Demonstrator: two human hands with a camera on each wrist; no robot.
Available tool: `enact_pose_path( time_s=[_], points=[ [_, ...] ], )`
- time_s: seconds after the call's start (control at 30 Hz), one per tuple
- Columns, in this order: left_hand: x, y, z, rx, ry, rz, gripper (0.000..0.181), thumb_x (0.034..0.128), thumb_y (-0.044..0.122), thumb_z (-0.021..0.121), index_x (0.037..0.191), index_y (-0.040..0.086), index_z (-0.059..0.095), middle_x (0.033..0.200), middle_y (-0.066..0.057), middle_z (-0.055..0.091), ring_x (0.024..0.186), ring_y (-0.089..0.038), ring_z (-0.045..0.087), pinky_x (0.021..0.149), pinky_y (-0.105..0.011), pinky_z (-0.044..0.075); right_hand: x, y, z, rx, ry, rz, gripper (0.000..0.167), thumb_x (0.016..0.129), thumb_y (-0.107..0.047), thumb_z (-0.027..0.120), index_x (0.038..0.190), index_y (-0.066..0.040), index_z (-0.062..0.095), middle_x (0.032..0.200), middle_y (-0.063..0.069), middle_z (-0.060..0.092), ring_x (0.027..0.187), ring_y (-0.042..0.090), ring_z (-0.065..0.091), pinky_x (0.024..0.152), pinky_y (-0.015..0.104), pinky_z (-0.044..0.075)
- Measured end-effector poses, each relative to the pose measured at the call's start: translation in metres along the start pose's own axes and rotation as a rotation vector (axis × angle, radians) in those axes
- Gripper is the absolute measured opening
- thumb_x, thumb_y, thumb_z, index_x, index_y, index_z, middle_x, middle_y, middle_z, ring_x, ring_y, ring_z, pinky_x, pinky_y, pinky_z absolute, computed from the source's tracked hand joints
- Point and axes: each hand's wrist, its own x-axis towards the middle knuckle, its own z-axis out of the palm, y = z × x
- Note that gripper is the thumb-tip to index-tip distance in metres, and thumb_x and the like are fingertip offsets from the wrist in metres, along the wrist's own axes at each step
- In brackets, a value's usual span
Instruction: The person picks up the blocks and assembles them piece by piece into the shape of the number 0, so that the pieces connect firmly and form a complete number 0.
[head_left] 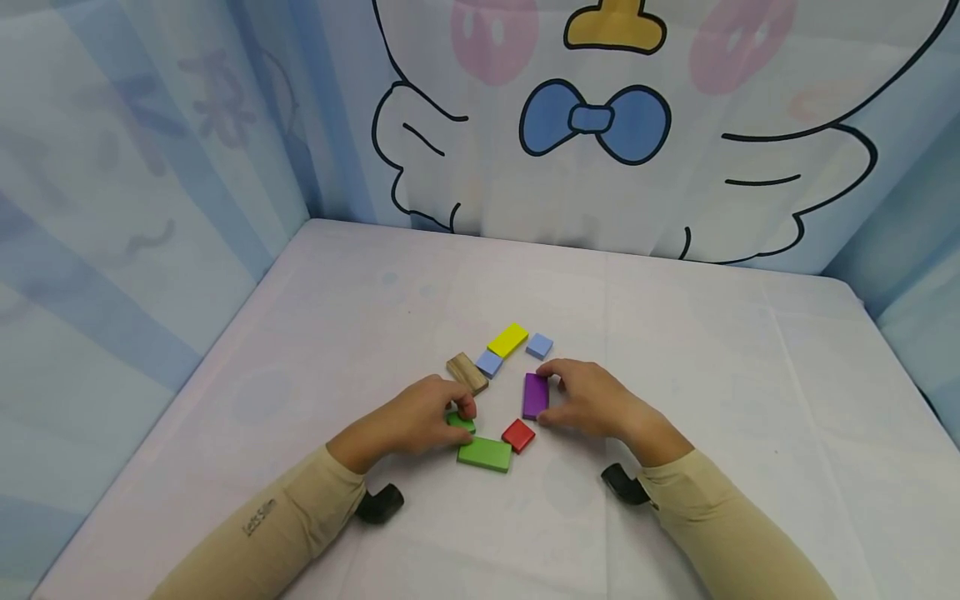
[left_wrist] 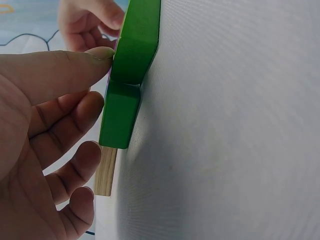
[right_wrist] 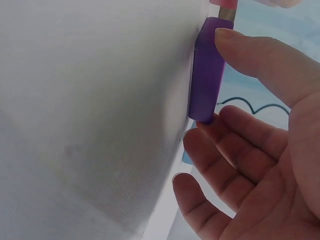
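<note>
Flat coloured blocks form a rough ring on the table in the head view. My left hand is at the ring's left, thumb and index finger around a small dark green block. Its thumb tip also lies against the adjoining long light green block. My right hand holds a purple block by its two ends, thumb at the near end and index finger at the far end. A red block lies between the purple and light green ones. Beyond my left hand is a wooden block.
A blue block lies between the wooden block and a yellow block. Another blue block lies apart, right of the yellow one. The white-covered table meets a printed curtain at the back.
</note>
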Motion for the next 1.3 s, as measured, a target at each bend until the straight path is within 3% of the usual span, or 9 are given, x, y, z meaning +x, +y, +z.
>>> enact_pose_path(
  time_s=[1.3],
  points=[
    [0.0008,-0.0020,0.0012,-0.004,0.005,-0.009,0.019,0.0828,0.015,0.084,0.093,0.016,0.067,0.091,0.009,0.063,0.098,-0.018,0.053,0.090,-0.038,0.047,-0.0068,-0.0041,0.0052,0.011,0.019,-0.010,0.055,0.084,-0.024,0.079,0.130,-0.002,0.059,0.119,0.008,0.064,0.104,0.027,0.060,0.092,0.046,0.049]
  ],
)
